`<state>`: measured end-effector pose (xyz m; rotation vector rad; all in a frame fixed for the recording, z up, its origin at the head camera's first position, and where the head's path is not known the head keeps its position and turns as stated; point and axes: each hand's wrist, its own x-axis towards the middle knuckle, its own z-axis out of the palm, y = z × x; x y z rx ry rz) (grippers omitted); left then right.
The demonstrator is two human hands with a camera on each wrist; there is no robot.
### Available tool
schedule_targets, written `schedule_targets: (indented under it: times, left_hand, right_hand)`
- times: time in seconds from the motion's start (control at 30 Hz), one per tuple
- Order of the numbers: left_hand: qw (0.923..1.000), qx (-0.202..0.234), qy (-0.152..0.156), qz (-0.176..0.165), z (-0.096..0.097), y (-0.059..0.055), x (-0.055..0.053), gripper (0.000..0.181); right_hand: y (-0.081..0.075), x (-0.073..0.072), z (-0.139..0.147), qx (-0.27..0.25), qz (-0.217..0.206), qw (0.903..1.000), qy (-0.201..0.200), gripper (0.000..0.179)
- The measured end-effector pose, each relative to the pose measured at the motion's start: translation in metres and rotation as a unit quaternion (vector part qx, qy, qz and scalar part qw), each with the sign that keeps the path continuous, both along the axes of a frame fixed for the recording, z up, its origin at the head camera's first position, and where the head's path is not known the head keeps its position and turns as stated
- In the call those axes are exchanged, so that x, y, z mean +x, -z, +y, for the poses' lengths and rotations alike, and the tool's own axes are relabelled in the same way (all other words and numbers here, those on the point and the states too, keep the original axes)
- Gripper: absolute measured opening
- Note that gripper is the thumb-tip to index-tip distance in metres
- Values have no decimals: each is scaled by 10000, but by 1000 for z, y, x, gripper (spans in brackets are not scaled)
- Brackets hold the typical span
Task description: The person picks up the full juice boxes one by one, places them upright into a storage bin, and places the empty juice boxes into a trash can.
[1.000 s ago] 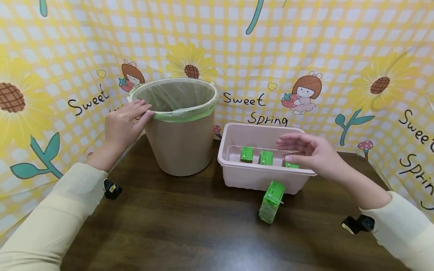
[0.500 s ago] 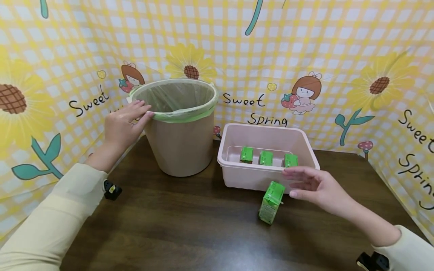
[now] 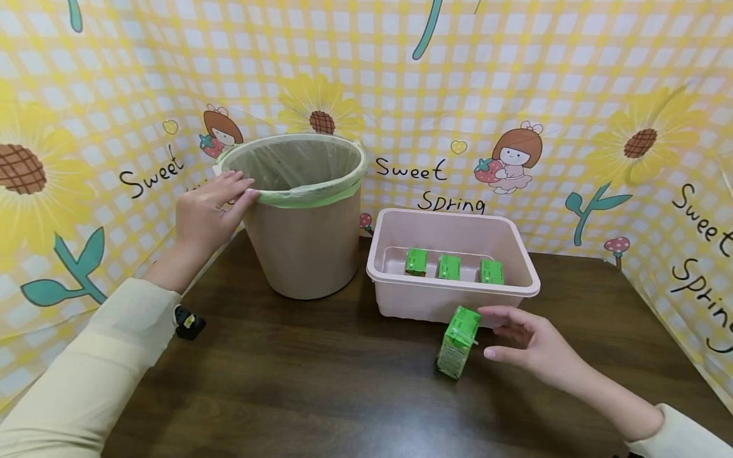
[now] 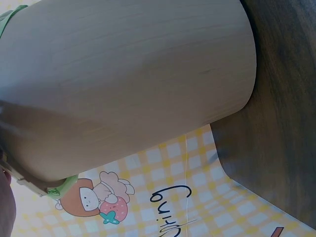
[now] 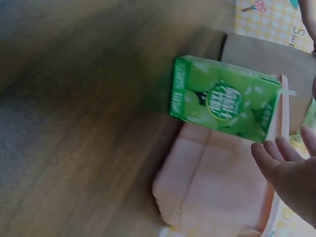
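Observation:
My left hand holds the rim of a brown trash bin, its fingers lying over the edge. A pale green liner is folded over that rim. In the head view a green juice box stands upright on the table, a short white straw sticking out of it. Just to its right is my right hand, thumb and fingers spread apart and holding nothing. The right wrist view shows the fingertips close by the top end of the juice box. The bin fills most of the left wrist view.
A pale pink tub stands behind the juice box, right of the bin. Inside it sit three green boxes in a row. A dark wood table lies under everything, with a yellow checked cloth behind.
My right hand has come from over the tub, down and toward me, to the right side of the standing juice box. My left hand has stayed on the bin rim.

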<state>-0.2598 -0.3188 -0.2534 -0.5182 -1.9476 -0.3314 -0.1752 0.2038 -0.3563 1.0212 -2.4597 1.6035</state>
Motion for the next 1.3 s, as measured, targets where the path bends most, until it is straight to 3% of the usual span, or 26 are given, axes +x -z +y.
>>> schedule_targets:
  times: [0.4,0.73,1.3]
  left_hand:
    - [10000,66,-63,-38,-1,2,1,24]
    - [10000,91,2,16,0,2,1,24]
    - [9999,106,0,-2,0,1,2,24]
  right_hand:
    - [26,-3,-8,-159,165,9994,249,63]
    - [40,-8,-15,-446,-49,9986,268,70]
    - [42,-11,-21,-611,-169,9975,315,70]
